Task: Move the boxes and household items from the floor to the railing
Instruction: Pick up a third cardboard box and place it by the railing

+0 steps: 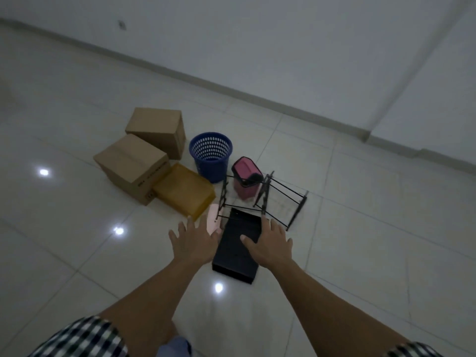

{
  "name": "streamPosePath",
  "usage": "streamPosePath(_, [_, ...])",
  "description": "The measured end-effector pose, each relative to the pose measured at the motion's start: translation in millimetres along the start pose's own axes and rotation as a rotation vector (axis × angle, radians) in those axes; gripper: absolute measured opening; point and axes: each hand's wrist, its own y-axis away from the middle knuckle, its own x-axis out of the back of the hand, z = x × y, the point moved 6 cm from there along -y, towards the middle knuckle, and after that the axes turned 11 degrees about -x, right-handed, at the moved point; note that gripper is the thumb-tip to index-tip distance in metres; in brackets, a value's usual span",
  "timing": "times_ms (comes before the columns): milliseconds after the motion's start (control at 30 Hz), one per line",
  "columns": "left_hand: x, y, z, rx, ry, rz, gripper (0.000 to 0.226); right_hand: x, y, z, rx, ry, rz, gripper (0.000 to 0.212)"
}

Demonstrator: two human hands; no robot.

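1. Checked sleeves point(85, 337) are showing at the bottom edge, and both bare forearms are reaching forward over the glossy tiled floor point(77, 228).
2. The left hand point(192, 242) is spreading its fingers wide and gripping nothing, just left of a black box point(235, 258).
3. The right hand point(273, 243) is likewise splayed and empty. Its thumb is overlapping the box's top, though I cannot tell whether it is touching.
4. The black box is lying flat on the floor between the hands, with its far end just beside a black wire rack point(280, 199).
5. Beyond, all on the floor, a pink bin point(244, 176) is standing behind the rack. A blue mesh basket point(211, 155), a yellow tray point(184, 190) and two cardboard boxes point(131, 163) are sitting to the left.
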Motion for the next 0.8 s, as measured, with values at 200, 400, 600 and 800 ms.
streamPosePath(200, [37,-56,-107,0.052,0.027,-0.037,0.073,-30,-40,-137,0.054,0.007,-0.013,0.092])
streamPosePath(400, [95,-105,-209,0.123,0.045,-0.032,0.072,-61,-61,-267,0.123,0.039,-0.055,0.092])
streamPosePath(600, [137,-165,-283,0.219,0.104,-0.01,0.071,-76,-110,-363,0.202,0.113,-0.084,0.094])
streamPosePath(800, [166,-241,-338,0.303,0.137,-0.016,0.071,-93,-189,-457,0.242,0.173,-0.117,0.094])
